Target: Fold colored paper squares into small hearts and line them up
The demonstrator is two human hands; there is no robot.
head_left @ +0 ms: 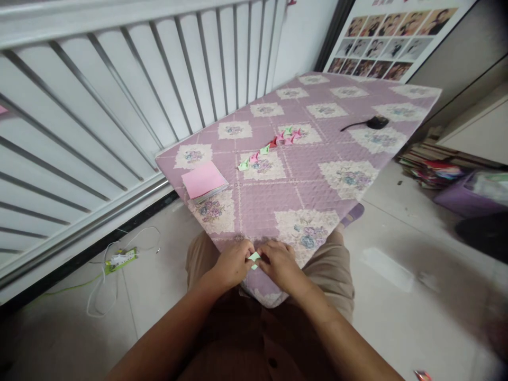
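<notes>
My left hand [232,263] and my right hand [280,264] meet at the near corner of the table, both pinching a small folded piece of green paper [254,258] between their fingertips. The table carries a purple quilted cloth with flower patches [301,174]. A stack of pink paper squares [203,181] lies near its left edge. Further back, a row of small folded paper pieces [270,147] in green, pink and red runs diagonally across the cloth.
A black object with a cord [371,123] lies at the table's far right. White metal bars [119,106] line the left side. A green power strip with wires [119,259] sits on the floor. Books [431,169] and a purple bin [468,198] stand right.
</notes>
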